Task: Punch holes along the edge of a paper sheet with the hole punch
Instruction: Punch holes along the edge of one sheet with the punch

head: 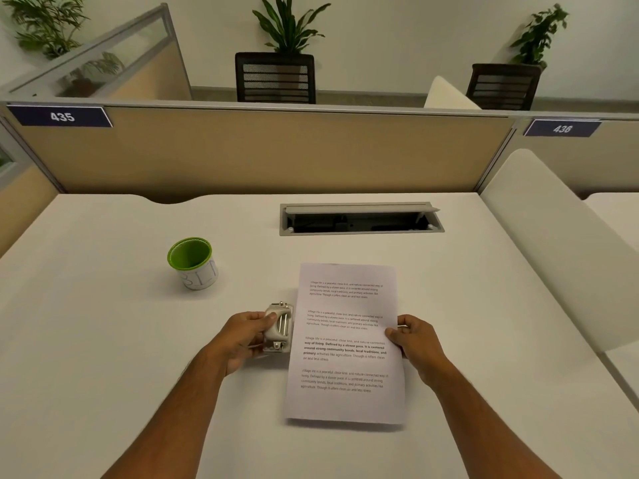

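Observation:
A printed paper sheet (345,344) lies on the white desk (103,323), its long edges running away from me. A small white hole punch (280,326) with metal pins sits against the sheet's left edge, about halfway along it. My left hand (242,337) wraps around the punch from the left, thumb on its top. At the sheet's right edge my right hand (413,344) pinches the paper, thumb on top of it. The near end of the sheet is lifted slightly off the desk, with a shadow beneath it.
A green-rimmed cup (192,262) stands on the desk to the far left of the sheet. An open cable tray (359,219) is set into the desk behind the paper. A tan partition (259,150) closes the back; a white divider (553,243) borders the right.

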